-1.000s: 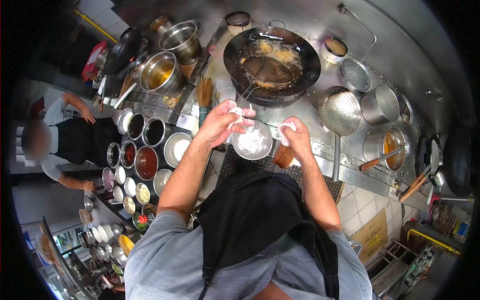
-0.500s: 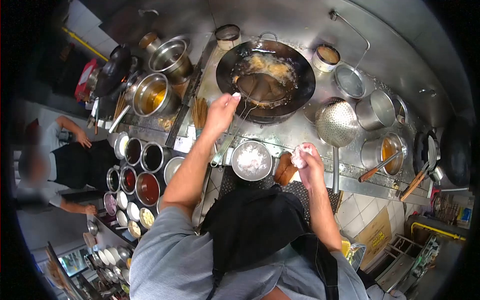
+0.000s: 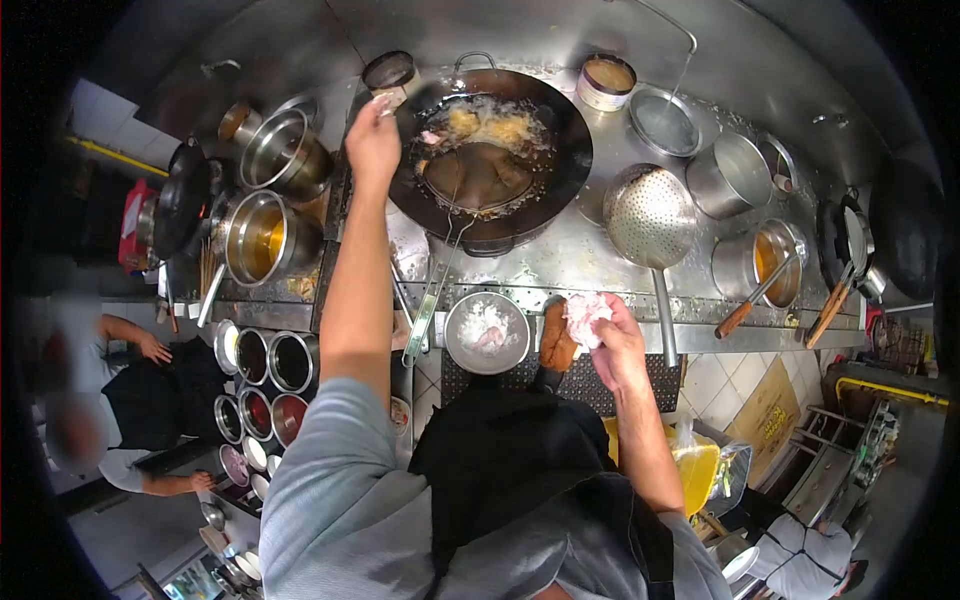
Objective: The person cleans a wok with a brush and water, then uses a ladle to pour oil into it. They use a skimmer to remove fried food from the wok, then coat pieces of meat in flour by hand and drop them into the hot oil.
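Note:
My left hand (image 3: pixel 374 145) is raised at the far-left rim of the wok (image 3: pixel 575 165), fingers pinched, a pale bit at their tips; I cannot tell what it is. Pale golden pieces (image 3: pixel 505 128) fry in bubbling oil, and a pink raw piece (image 3: pixel 430 137) lies near the wok's left side. A wire skimmer (image 3: pixel 433 305) rests in the oil, handle toward me. My right hand (image 3: pixel 622 348) is closed around a clump of pink raw meat (image 3: pixel 586 318). Left of it stands a metal bowl (image 3: pixel 451 345) with white powder and a pinkish piece inside, beside a brown object (image 3: pixel 557 335).
A perforated ladle (image 3: pixel 650 215) lies right of the wok, near metal pots (image 3: pixel 728 175). Behind are tins (image 3: pixel 606 82). On the left are pots (image 3: pixel 285 150) and several sauce containers (image 3: pixel 290 365). A person (image 3: pixel 150 385) stands there; another person (image 3: pixel 800 560) is at lower right.
My left hand has moved left and away from me, off the skimmer's near side. A pink piece now shows in the wok, and another in the bowl. My view has shifted.

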